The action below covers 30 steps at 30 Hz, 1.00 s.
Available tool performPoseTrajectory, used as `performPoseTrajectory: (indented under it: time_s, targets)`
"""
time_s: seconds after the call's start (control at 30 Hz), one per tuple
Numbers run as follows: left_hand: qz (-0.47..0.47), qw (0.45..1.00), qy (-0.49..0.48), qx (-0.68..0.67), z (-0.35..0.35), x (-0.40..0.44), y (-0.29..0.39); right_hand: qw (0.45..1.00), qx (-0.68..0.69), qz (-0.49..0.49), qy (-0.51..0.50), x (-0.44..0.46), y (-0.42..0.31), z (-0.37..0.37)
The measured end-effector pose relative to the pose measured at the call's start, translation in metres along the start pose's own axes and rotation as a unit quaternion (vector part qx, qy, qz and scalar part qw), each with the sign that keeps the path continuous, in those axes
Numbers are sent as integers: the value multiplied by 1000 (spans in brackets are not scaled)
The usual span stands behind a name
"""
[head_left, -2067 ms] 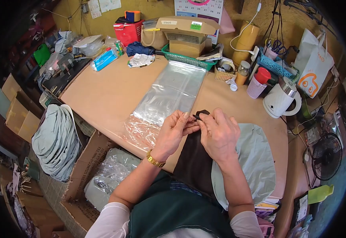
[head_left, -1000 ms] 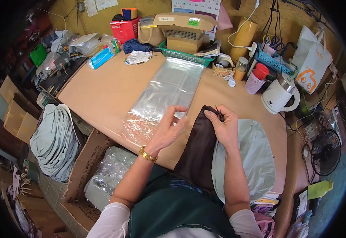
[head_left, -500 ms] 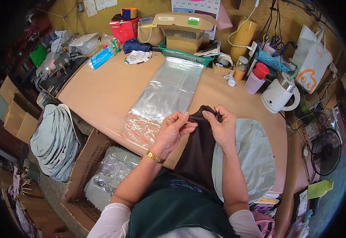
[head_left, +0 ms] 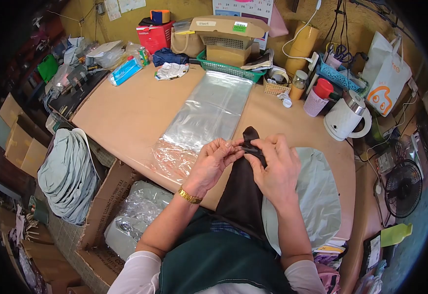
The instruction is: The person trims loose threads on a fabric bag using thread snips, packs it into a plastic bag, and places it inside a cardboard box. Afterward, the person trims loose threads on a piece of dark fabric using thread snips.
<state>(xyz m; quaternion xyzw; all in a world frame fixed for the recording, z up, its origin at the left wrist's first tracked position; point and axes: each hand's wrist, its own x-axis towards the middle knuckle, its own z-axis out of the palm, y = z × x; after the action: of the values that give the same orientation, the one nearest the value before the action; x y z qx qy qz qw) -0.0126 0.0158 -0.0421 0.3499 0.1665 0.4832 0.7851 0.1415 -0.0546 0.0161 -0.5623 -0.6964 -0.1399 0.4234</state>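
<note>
A dark brown piece of cloth (head_left: 241, 196) hangs from my two hands down to my lap at the table's near edge. My left hand (head_left: 213, 164), with a gold watch at the wrist, pinches the cloth's upper edge between thumb and fingers. Close beside it, my right hand (head_left: 275, 164) grips the same bunched edge, thumb below and fingers above. A small tip of cloth stands up over the fingers. Pale grey-green fabric (head_left: 317, 196) lies on the table beneath my right forearm. Behind the hands is a stack of clear plastic bags (head_left: 209, 110).
At the lower left, an open carton (head_left: 101, 215) holds plastic-wrapped pale items. Beside it is a pile of folded grey-green fabric (head_left: 67, 176). A white kettle (head_left: 341, 117), a pink cup (head_left: 314, 103) and a green basket (head_left: 231, 71) line the table's far and right sides. A fan (head_left: 404, 188) stands at right.
My right hand has turned over and shifted its hold, its fingers now bent over the cloth's edge. The cloth's top is folded differently, with a tip sticking up. My left hand stays nearly in place.
</note>
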Motion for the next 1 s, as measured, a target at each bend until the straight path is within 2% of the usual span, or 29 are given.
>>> performPoseTrajectory:
  time_s: [0.07,0.17,0.5,0.57,0.6,0.67,0.7,0.77,0.87,1.0]
  targets:
    - [0,1000,-4,2,0,0,0,997,-66,-39,-7,-1,-3,-2]
    - [2,1000,-13,8,0,0,-2,996,-78,-49,17,0,-3,1]
    - [8,1000,-21,22,5,-3,-2,994,-90,-69,3,-1,-2,7]
    - [6,1000,-16,10,2,-2,-2,994,90,42,34,-3,6,13]
    - [3,1000,-12,-1,0,-1,-1,994,90,42,35,-7,14,19]
    - [-1,1000,-1,10,-7,1,-2,945,216,236,67,-24,41,39]
    - [-6,1000,10,21,-11,2,-4,961,163,222,30,-46,70,57]
    - [-14,999,22,36,-20,7,-10,947,10,303,-104,-80,104,70]
    - [-40,998,31,36,-35,24,-28,940,-40,300,-156,-98,165,71]
    - [-67,997,5,22,-33,40,-49,935,-119,292,-165,-69,206,53]
